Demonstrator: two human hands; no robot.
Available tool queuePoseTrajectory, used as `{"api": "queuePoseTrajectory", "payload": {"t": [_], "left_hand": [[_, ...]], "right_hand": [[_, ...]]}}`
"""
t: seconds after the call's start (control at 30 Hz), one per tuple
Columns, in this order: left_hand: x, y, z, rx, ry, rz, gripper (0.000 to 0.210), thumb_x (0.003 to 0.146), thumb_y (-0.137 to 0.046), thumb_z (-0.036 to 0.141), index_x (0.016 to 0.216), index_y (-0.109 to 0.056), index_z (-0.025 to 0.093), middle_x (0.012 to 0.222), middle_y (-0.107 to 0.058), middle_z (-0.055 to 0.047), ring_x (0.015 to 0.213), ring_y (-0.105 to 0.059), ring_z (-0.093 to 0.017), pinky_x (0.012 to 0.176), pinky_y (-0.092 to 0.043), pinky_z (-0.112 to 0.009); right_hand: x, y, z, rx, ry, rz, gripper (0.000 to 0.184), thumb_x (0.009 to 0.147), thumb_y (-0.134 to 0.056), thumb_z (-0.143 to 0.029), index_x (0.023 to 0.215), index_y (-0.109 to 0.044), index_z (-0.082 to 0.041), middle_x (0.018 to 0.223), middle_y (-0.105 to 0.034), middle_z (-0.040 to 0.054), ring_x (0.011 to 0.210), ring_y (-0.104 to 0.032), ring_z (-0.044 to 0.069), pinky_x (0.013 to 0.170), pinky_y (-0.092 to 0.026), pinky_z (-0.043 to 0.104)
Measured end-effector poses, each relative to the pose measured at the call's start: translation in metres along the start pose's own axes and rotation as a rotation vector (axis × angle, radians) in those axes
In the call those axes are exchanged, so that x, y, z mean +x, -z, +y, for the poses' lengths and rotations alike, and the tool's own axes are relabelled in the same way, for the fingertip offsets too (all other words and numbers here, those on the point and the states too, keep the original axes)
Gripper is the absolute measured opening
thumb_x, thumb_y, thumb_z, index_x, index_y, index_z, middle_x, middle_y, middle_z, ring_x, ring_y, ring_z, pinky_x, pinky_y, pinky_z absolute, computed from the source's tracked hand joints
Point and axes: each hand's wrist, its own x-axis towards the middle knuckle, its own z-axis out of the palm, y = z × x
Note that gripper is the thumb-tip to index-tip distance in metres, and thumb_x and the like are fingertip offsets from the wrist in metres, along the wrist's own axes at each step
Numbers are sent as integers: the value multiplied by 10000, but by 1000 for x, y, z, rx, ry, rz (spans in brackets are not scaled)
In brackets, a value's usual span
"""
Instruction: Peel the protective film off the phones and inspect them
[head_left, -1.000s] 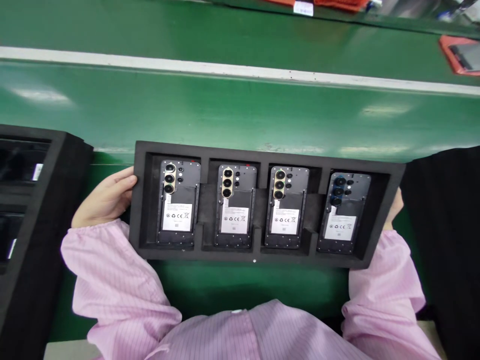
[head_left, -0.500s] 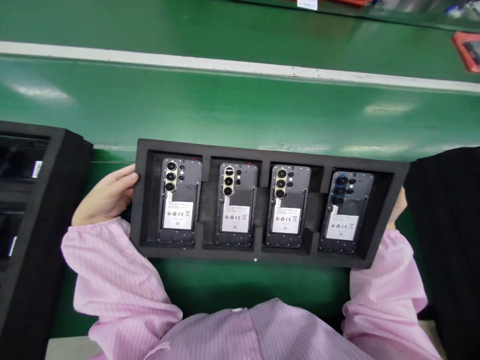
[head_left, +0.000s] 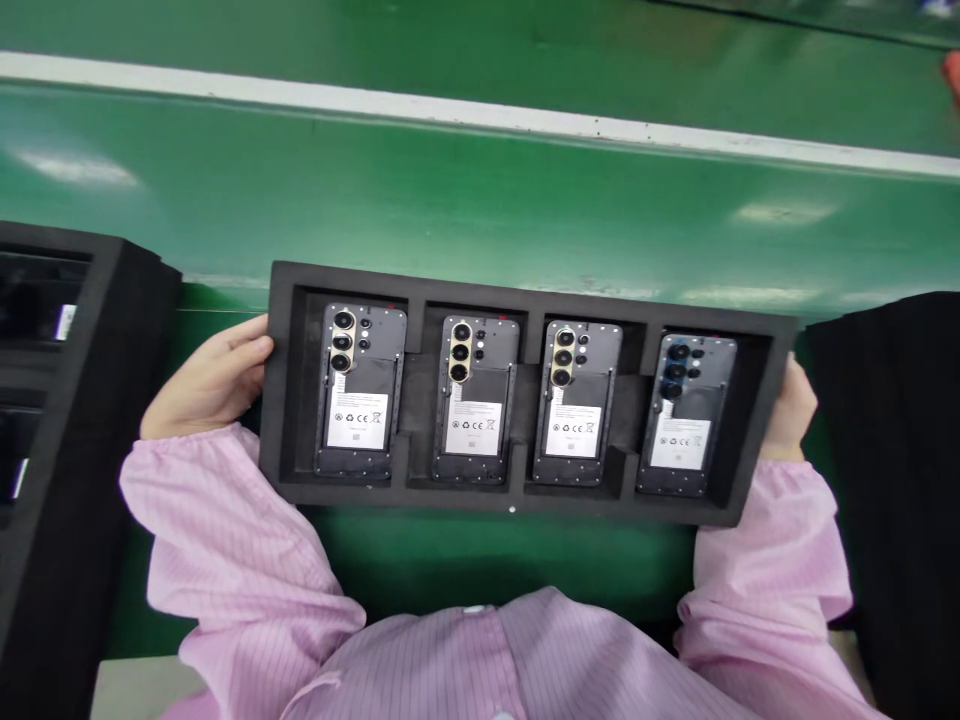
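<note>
Between my hands is a black foam tray (head_left: pixel 517 500) with a row of compartments. Several phones without back covers lie in it, one per compartment, camera side up, each with a white label. The leftmost phone (head_left: pixel 386 345) and the two middle ones have gold camera rings; the rightmost phone (head_left: pixel 709 375) has blue over its lenses. My left hand (head_left: pixel 214 375) grips the tray's left end, thumb at the rim and the other fingers partly hidden behind it. My right hand (head_left: pixel 791 410) holds the right end, its fingers mostly hidden by the tray wall.
To the left stands a stack of black foam trays (head_left: pixel 82 400) with dark phones in the top one. Another black foam stack (head_left: pixel 892 450) rises on the right. A white strip (head_left: pixel 480 115) crosses the green work surface (head_left: pixel 420 220). A red object shows at the far right edge.
The tray has shifted slightly up in view, its right end a little to the left. More of my right hand now shows beside it.
</note>
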Motion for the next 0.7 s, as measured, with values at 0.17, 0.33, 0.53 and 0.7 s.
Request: {"api": "queuePoseTrajectory", "payload": {"t": [0.17, 0.33, 0.53, 0.7], "left_hand": [[3, -1, -1, 39, 32, -42, 702, 578, -934, 333, 1215, -687, 173, 1069, -765, -111, 967, -737, -275, 703, -631, -223], [4, -4, 1, 45, 58, -42, 720, 590, -919, 340, 1249, -674, 184, 1156, -741, -120, 1008, -726, -276, 685, -625, -209], [2, -10, 6, 49, 100, -16, 772, 485, -952, 310, 1208, -702, 209, 1194, -729, -111, 1032, -719, -296, 672, -630, -216], [4, -9, 4, 66, 104, -30, 848, 491, -945, 349, 1279, -660, 213, 1275, -690, -114, 1045, -713, -296, 682, -633, -226]], "right_hand": [[-50, -13, -48, -712, 238, -344, 414, 708, -754, -240, 1122, -736, -235, 1145, -700, 86, 1141, -595, 284, 1125, -345, 482], [-137, -86, -68, -899, 795, -847, 494, 885, -603, -410, 1347, -617, -235, 1304, -609, 142, 1218, -555, 354, 1076, -393, 581], [-182, -144, -49, -1223, 994, -884, 426, 974, -479, -401, 1359, -598, -262, 1223, -576, 150, 1101, -551, 340, 1079, -335, 628], [-183, -145, -45, -1284, 970, -860, 476, 979, -464, -412, 1412, -552, -235, 1263, -536, 179, 1114, -520, 346, 1036, -353, 589]]}}
